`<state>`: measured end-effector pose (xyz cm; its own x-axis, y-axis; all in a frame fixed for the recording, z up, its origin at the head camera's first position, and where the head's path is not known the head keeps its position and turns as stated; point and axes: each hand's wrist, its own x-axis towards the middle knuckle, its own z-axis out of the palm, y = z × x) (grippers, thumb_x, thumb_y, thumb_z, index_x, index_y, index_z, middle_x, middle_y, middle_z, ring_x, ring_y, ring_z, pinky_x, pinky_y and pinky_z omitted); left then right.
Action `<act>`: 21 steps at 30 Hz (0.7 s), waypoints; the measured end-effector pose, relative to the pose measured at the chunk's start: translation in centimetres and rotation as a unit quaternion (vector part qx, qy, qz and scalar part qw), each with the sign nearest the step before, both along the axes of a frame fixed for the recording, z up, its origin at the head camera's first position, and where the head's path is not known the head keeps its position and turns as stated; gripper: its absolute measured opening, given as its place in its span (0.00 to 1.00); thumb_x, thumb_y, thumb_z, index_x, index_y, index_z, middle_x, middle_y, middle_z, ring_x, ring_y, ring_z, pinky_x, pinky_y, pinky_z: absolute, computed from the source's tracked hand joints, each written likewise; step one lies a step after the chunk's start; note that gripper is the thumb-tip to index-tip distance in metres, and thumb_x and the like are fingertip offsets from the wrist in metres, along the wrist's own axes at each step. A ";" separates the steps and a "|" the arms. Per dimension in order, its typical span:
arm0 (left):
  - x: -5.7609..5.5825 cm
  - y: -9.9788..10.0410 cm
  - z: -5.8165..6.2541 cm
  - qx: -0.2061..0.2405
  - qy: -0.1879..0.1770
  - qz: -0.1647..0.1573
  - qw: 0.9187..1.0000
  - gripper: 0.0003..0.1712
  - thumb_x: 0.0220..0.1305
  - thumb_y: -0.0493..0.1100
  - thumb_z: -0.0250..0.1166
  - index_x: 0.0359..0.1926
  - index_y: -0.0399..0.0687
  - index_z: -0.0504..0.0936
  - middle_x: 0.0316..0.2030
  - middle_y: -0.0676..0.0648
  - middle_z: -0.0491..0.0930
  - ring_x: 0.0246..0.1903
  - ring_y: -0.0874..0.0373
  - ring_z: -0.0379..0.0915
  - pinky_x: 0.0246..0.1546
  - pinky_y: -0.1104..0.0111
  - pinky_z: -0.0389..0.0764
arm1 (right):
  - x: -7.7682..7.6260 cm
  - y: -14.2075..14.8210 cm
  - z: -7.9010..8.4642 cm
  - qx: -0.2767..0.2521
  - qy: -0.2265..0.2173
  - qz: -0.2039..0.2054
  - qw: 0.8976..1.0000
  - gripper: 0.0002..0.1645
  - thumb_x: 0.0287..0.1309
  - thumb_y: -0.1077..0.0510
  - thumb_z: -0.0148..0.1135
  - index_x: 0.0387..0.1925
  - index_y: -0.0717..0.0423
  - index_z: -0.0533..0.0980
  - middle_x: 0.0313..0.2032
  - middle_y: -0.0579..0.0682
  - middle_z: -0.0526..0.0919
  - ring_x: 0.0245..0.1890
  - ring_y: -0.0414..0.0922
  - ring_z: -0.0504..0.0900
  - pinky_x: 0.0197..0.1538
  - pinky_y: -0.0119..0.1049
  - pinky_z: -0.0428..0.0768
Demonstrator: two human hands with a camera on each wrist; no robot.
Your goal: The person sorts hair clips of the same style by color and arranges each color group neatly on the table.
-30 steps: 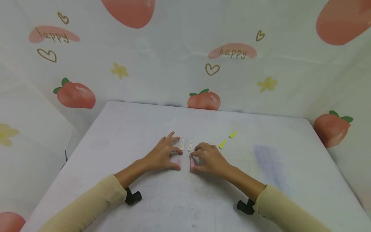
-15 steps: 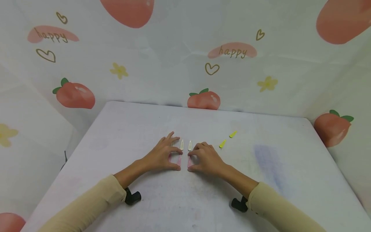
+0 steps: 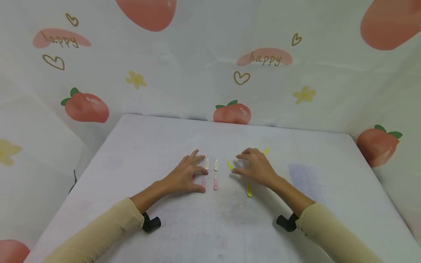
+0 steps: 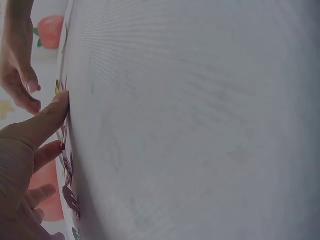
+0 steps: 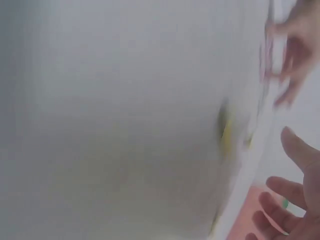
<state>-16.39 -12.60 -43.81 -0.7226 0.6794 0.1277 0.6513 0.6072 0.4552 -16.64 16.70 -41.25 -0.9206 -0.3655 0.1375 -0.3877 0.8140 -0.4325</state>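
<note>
My left hand (image 3: 182, 175) rests on the table, thumb and index fingertip at the two ends of a pink snap hair clip (image 3: 204, 181). Part of another pink clip (image 3: 193, 178) shows inside its curve. To the right lies a pink clip (image 3: 215, 183), with nothing touching it. Just beyond, two white hair clips (image 3: 207, 164) lie side by side. My right hand (image 3: 258, 166) hovers with fingers loosely spread, its thumb beside a yellow hair clip (image 3: 230, 166). Another yellow clip (image 3: 249, 190) lies below its wrist. The right wrist view shows the fingers (image 5: 285, 192) apart and holding nothing.
A further yellow clip (image 3: 266, 151) is partly hidden behind my right hand. The white table (image 3: 158, 233) ends at the back against a patterned curtain (image 3: 184, 65). Black wrist-camera parts (image 3: 151, 223) hang below both sleeves.
My right hand has let go of the right-hand pink clip and moved right and away, uncovering it and two yellow clips. The left hand keeps its place.
</note>
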 end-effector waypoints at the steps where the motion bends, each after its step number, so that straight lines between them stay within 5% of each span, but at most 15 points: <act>1: 0.0 0.0 0.0 0.000 -0.001 0.001 1.000 0.30 0.46 0.59 0.80 0.49 0.50 0.87 0.69 0.37 0.66 0.76 0.38 0.39 0.69 0.38 0.50 | -0.4 0.9 0.0 -0.005 0.004 -0.015 1.000 0.32 0.49 0.45 0.77 0.51 0.61 0.83 0.47 0.56 0.81 0.51 0.55 0.76 0.55 0.53 0.73; 10: 0.1 0.1 0.1 -0.004 -0.003 0.003 1.000 0.31 0.46 0.60 0.79 0.49 0.51 0.87 0.69 0.38 0.66 0.76 0.38 0.39 0.69 0.38 0.50 | -2.6 6.9 -0.6 0.009 -0.001 -0.128 0.992 0.33 0.56 0.49 0.72 0.56 0.69 0.78 0.53 0.67 0.76 0.55 0.65 0.72 0.58 0.61 0.69; 21: -0.1 0.1 0.0 -0.014 -0.003 -0.001 1.000 0.30 0.47 0.60 0.78 0.49 0.52 0.87 0.70 0.39 0.65 0.76 0.40 0.38 0.69 0.39 0.49 | -3.0 8.6 -2.0 0.022 -0.032 -0.160 0.986 0.34 0.59 0.44 0.69 0.54 0.69 0.79 0.53 0.69 0.75 0.56 0.66 0.71 0.57 0.62 0.70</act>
